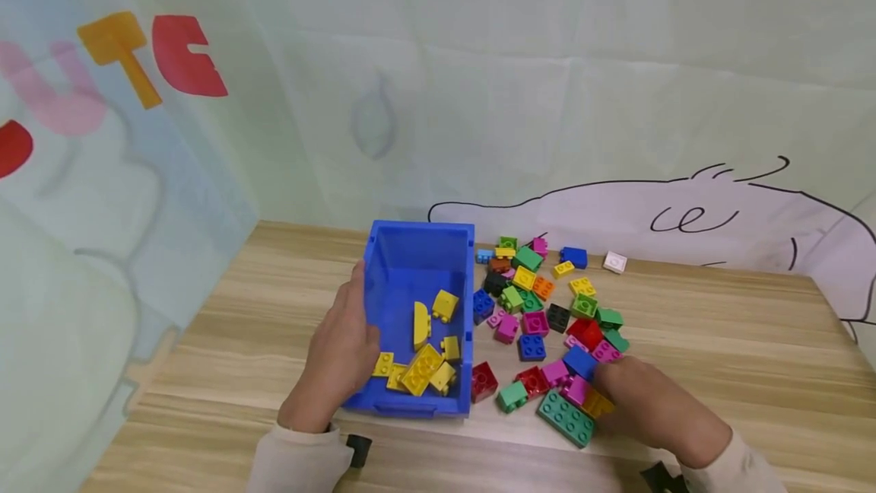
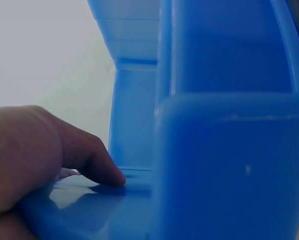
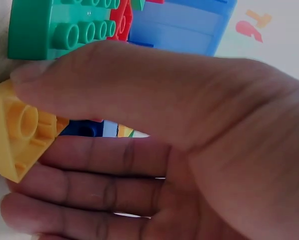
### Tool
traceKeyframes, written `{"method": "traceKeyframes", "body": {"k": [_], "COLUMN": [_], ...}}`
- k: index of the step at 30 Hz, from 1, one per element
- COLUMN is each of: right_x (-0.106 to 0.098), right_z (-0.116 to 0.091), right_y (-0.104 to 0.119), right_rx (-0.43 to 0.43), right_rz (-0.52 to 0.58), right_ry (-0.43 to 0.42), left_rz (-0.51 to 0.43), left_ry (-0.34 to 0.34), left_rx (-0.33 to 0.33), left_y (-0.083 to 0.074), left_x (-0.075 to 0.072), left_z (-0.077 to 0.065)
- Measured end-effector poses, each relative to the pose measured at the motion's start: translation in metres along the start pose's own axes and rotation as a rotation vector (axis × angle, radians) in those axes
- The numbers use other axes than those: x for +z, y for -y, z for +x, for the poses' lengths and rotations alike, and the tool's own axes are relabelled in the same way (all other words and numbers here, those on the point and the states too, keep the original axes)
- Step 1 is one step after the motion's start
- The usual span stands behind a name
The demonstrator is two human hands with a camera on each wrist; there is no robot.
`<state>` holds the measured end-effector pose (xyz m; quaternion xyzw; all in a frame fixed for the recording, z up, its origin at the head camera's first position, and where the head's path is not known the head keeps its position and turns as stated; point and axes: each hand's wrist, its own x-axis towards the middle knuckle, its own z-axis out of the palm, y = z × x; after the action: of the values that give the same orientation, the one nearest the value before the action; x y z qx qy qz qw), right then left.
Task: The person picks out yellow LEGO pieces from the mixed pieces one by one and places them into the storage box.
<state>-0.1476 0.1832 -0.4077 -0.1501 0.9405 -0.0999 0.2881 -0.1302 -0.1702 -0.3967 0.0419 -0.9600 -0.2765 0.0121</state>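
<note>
My left hand [image 1: 340, 341] grips the left wall of a blue plastic bin [image 1: 419, 230], its thumb [image 2: 97, 160] bent over the rim. Several yellow toy bricks [image 1: 422, 369] lie inside, mostly toward the near end. On the right, my right hand [image 1: 650, 402] is down at the near edge of a pile of mixed bricks. Between its thumb and fingers it pinches a yellow toy brick [image 3: 24, 125], hollow underside showing in the right wrist view. A long green brick [image 1: 566, 418] lies just left of that hand, and a blue brick [image 1: 580, 362] sits by its fingertips.
Loose bricks of several colours spread right of the bin, among them a yellow brick [image 1: 582, 287], a black brick [image 1: 558, 317] and a dark red brick [image 1: 483, 382]. One white brick [image 1: 614, 262] lies farther back. A printed cloth [image 1: 547, 120] hangs behind the wooden table [image 1: 753, 341].
</note>
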Motion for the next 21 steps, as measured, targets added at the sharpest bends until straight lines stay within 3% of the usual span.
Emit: {"method": "traceKeyframes", "body": {"k": [6, 13, 18, 21], "right_x": [-0.004, -0.023, -0.041, -0.048], "right_z": [-0.004, -0.022, -0.036, -0.042], "right_y": [0.002, 0.006, 0.029, 0.053], "right_rx": [-0.017, -0.059, -0.241, -0.404], "right_rz": [0.001, 0.023, 0.069, 0.075], "right_ry": [-0.011, -0.067, -0.110, -0.216], "left_rz": [-0.002, 0.000, -0.001, -0.001], "left_ry": [0.000, 0.001, -0.003, -0.008], "left_rx": [0.004, 0.009, 0.014, 0.016], "left_y": [0.001, 0.001, 0.001, 0.001], "left_x": [-0.001, 0.000, 0.001, 0.001], "left_z": [0.000, 0.000, 0.000, 0.000]}}
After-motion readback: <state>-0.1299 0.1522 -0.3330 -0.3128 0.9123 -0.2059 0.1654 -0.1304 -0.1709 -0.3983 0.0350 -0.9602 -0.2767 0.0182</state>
